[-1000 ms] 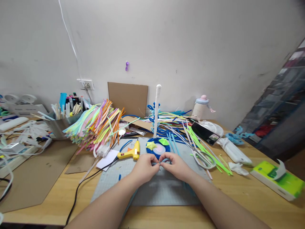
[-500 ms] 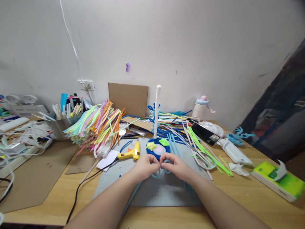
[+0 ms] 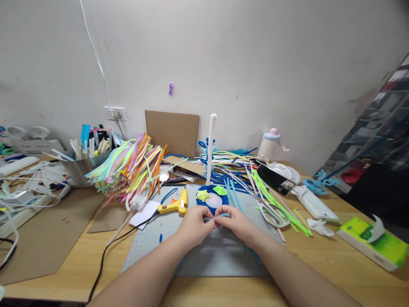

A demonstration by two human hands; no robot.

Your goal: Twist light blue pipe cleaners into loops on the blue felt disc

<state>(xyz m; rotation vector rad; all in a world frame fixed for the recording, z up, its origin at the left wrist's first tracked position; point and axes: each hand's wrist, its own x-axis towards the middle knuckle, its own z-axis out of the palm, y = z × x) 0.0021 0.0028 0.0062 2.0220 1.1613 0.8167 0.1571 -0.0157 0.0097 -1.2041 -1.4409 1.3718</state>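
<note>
Between my fingertips is a light-blue pipe cleaner, bent into small curves and mostly covered by the fingers. My left hand pinches it from one side and my right hand from the other, with the fingertips nearly touching. Just beyond them stands a round blue fuzzy base bearing a yellow star, a green star and a pale pink-white disc. A white wrapped post rises at its back, with blue curled pieces beside it.
Left of my hands lies a yellow glue gun with its black cord on the grey cutting mat. Scissors, green pipe cleaners and a phone lie right. A large pipe-cleaner bundle sits back left.
My fingertips have drawn closer together, and the light-blue loops between them show less. A small blue scrap on the mat now shows more fully beside my left forearm.
</note>
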